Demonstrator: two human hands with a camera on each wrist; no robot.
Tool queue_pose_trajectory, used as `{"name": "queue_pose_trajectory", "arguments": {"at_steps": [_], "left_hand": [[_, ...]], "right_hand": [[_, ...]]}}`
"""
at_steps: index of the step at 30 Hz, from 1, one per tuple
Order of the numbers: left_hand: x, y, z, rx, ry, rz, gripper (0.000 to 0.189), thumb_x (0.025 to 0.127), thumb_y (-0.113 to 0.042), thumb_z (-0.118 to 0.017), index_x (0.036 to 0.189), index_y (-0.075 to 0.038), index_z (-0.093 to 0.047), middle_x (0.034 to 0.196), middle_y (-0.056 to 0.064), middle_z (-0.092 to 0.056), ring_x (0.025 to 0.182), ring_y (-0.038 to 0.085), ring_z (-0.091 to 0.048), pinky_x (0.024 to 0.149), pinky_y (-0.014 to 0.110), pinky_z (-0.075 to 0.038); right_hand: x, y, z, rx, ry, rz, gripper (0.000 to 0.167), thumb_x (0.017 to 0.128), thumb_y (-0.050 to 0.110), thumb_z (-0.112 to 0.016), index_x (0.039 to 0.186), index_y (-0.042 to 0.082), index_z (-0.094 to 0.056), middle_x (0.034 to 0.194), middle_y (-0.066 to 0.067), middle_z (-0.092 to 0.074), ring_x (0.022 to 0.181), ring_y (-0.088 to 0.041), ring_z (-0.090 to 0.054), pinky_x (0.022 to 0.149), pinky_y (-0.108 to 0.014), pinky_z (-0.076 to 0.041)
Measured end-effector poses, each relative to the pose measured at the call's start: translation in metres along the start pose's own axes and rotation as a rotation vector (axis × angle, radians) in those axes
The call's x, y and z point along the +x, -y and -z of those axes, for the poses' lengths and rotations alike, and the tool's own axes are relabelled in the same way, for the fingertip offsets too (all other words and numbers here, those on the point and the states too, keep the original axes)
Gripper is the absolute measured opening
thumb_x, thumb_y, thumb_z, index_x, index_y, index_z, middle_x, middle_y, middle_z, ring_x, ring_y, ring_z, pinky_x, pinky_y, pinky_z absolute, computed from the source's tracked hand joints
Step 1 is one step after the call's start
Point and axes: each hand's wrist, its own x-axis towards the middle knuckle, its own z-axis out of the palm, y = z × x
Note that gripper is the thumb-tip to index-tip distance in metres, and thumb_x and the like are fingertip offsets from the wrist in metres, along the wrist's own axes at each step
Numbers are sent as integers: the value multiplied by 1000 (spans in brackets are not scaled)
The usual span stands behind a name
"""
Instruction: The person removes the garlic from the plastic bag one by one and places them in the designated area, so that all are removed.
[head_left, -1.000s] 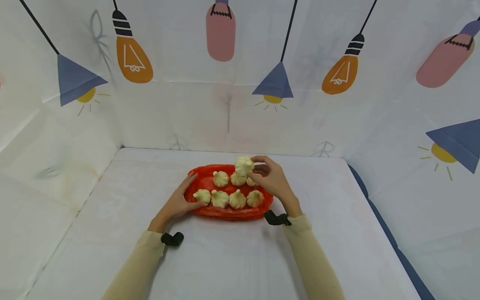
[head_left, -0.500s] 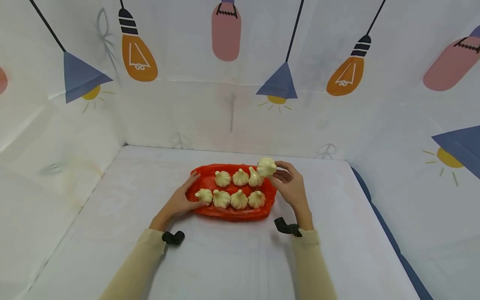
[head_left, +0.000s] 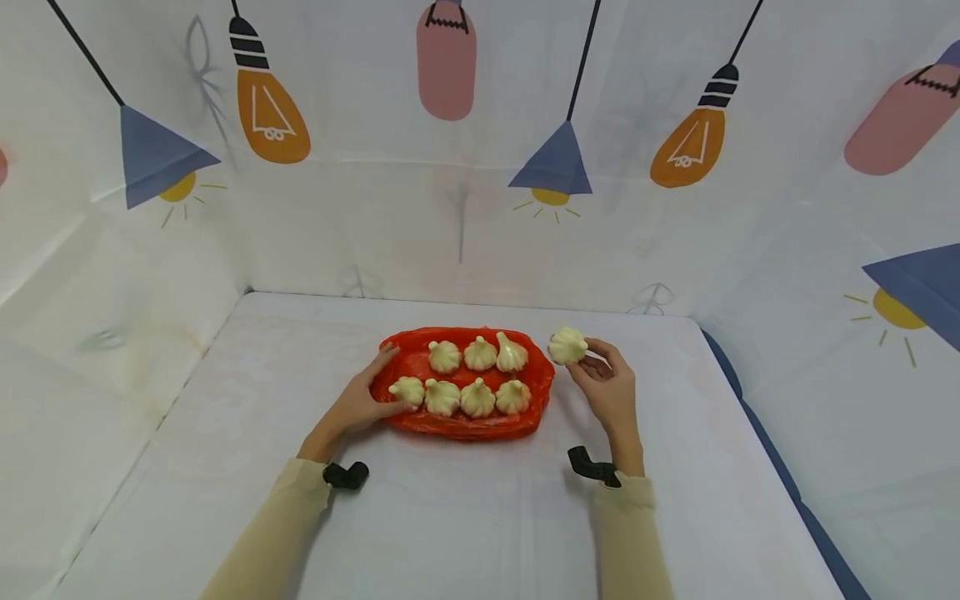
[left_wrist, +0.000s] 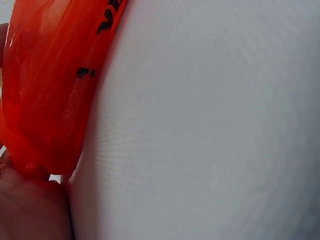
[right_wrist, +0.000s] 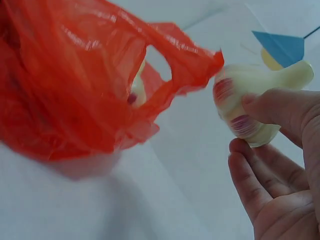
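Observation:
In the head view my right hand (head_left: 609, 385) holds a pale garlic bulb (head_left: 567, 345) just off the tray's right end. The right wrist view shows thumb and fingertips pinching this bulb (right_wrist: 245, 95), which has purple streaks and a thick stem. My left hand (head_left: 362, 406) grips the left end of an oval tray (head_left: 465, 429) covered in red plastic bag, thumb over the near rim and fingers at the far side. Inside lie two rows of garlic bulbs, three bulbs (head_left: 480, 354) at the back and several (head_left: 477, 398) in front.
The tray stands on a white-covered table (head_left: 420, 517). Behind and beside it rise white sheets (head_left: 360, 225) printed with lamps and light bulbs. Loose red plastic (right_wrist: 185, 60) sticks out at the tray's right end. Dark cloth (head_left: 757, 433) runs along the table's right edge.
My right hand has carried the garlic bulb rightward, from above the tray's back row to beyond its right end. The left hand stays on the tray.

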Motion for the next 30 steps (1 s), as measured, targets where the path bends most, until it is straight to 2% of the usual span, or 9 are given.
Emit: {"name": "queue_pose_trajectory", "arguments": {"at_steps": [5,10,14,20,23,30], "left_hand": [[0,0,0,6,4,2,105,80,-44,-88,164,-22,-28,174,10,-14,158,41,-18,123,67,-22],[-1,-1,-1,1,10,2,105,80,-43,-88,164,-21,-27,174,9,-13,158,41,-17,123,66,-21],[-1,-2,-1,4,13,3,105,81,-43,-87,164,-21,-27,174,9,-12,158,41,-16,123,67,-21],[-2,-2,-1,5,15,0,105,81,-42,-87,164,-19,-27,174,8,-12,158,41,-16,123,67,-21],[-2,-2,-1,7,18,-6,104,81,-41,-87,164,-18,-27,174,7,-11,158,41,-15,123,66,-21],[-1,-2,-1,8,17,-13,104,82,-41,-87,164,-19,-27,174,7,-11,158,41,-16,124,66,-20]], "right_hand": [[-2,-12,9,22,-28,-49,51,81,-16,-77,129,-15,-59,115,1,-63,96,-11,-70,85,-17,-59],[0,-40,17,27,-54,-99,53,83,-13,-77,132,-12,-59,119,1,-62,97,-8,-70,83,-15,-58],[0,-57,22,14,-68,-128,52,85,-8,-78,133,-9,-59,122,-3,-61,96,-4,-69,82,-14,-58],[-1,-69,24,-17,-64,-147,51,87,-5,-78,133,-9,-59,127,-19,-60,93,-1,-68,80,-12,-57],[-2,-71,25,-22,-68,-177,51,87,-6,-78,134,-9,-59,130,-21,-60,92,0,-68,80,-10,-56],[-1,-76,26,-48,-79,-186,52,84,-9,-78,132,-13,-58,130,-29,-61,93,-9,-70,80,-9,-55]]}}
